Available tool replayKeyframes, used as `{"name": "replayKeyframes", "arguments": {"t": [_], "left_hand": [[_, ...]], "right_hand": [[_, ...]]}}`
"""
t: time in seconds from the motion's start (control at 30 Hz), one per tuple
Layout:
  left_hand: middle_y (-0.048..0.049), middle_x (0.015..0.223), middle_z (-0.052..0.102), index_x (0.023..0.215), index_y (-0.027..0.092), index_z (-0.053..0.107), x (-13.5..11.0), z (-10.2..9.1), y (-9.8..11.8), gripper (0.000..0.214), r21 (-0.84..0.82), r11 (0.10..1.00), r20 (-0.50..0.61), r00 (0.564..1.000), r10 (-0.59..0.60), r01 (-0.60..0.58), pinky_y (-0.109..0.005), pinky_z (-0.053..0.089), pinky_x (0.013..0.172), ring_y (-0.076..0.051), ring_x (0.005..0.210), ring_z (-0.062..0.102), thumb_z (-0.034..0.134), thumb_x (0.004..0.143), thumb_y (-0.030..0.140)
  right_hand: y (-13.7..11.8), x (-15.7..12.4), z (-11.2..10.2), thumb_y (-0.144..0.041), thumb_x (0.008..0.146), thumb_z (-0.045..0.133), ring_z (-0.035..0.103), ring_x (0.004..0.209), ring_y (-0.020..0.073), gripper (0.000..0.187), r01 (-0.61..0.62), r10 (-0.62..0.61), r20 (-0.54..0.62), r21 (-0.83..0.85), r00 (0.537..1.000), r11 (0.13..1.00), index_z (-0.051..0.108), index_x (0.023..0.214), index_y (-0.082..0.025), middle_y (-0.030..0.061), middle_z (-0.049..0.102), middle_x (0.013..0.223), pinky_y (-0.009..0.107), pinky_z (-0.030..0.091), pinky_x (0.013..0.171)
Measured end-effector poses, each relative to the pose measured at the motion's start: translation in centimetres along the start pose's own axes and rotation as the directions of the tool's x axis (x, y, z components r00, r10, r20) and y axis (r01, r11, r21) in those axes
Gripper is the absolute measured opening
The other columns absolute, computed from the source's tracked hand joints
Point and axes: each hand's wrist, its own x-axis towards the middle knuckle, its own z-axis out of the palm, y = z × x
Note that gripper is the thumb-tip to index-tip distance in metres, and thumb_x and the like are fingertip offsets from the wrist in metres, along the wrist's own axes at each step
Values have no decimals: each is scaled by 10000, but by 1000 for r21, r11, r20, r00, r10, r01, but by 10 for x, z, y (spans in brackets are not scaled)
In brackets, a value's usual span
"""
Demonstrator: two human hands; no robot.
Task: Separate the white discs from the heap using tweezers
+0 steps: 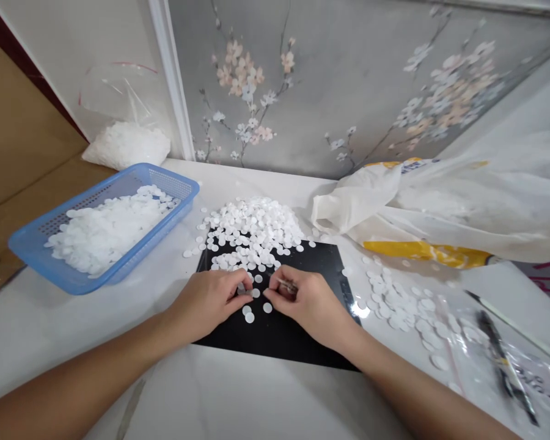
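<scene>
White marble worktop (211, 391) carried a black mat (279, 342) below a floral wall. On the mat, the left hand (211, 302) pinched a small disc (244, 292), and the right hand (309, 302), just beside it, gripped a thin tool (286, 284). A heap of white discs (256, 229) lay beyond them, with a blue basket (32, 250) to the left.
</scene>
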Motion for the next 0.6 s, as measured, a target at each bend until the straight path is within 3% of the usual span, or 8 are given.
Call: {"name": "replayKeyframes", "arguments": {"t": [0.1, 0.2, 0.3, 0.37, 0.43, 0.53, 0.6], "left_hand": [[77, 532, 410, 799, 238, 560, -1, 0, -2, 92, -67, 997, 9, 1000, -27, 28, -216, 265, 505, -106, 491, 414, 528, 844, 311], [86, 530, 375, 776, 228, 531, -1, -2, -6, 83, -173, 983, 19, 998, -67, 70, -214, 266, 495, -94, 483, 377, 532, 825, 295], [75, 592, 435, 761, 213, 510, -1, -5, -8, 104, -381, 920, 11, 995, -97, 94, -210, 312, 532, -92, 543, 407, 534, 819, 296], [49, 663, 527, 759, 199, 488, -1, -7, -9, 120, -567, 818, 37, 995, -93, 98, -211, 345, 570, -96, 605, 455, 521, 827, 292], [14, 723, 609, 764, 192, 453, 0, -8, -9, 120, -743, 657, 112, 991, -71, 131, -211, 338, 557, -88, 594, 450, 504, 835, 275], [-8, 720, 649, 784, 194, 418, 1, -9, -9, 97, -876, 435, 204, 977, -53, 207, -202, 255, 480, -64, 503, 359, 512, 801, 212], [9, 687, 620, 837, 191, 458, 0, -10, -9, 73, -881, 413, 219, 973, -73, 229, -203, 238, 467, -64, 492, 356, 510, 786, 193]], "right_hand": [[2, 2, -11, -245, 808, 516, 428, 564, 106, 142, -4, 9, -48, 89, 999, 996, 441, 693, -209, -48, 482, 626, 223, 350, 524], [3, 1, -15, -199, 819, 488, 445, 563, 109, 29, 6, -11, 53, 93, 999, 996, 505, 797, -207, -55, 499, 626, 224, 351, 529], [2, -3, -9, -198, 832, 527, 487, 583, 116, 59, 69, -67, 130, -8, 989, 998, 579, 806, -208, -41, 556, 666, 230, 359, 549], [1, -5, -2, -195, 820, 584, 532, 642, 126, 83, 117, -106, 142, -73, 984, 990, 574, 737, -203, -18, 601, 752, 236, 380, 588], [1, -7, 3, -178, 813, 607, 552, 673, 134, 115, 139, -121, 149, -118, 981, 983, 546, 719, -202, -7, 605, 793, 243, 397, 612], [2, -10, 4, -174, 847, 564, 544, 665, 137, 140, 142, -118, 152, -155, 981, 978, 508, 723, -204, 3, 590, 797, 249, 402, 605], [2, -10, 3, -212, 873, 530, 521, 633, 136, 133, 121, -102, 134, -144, 986, 982, 496, 744, -210, -2, 580, 763, 248, 394, 574]]}}
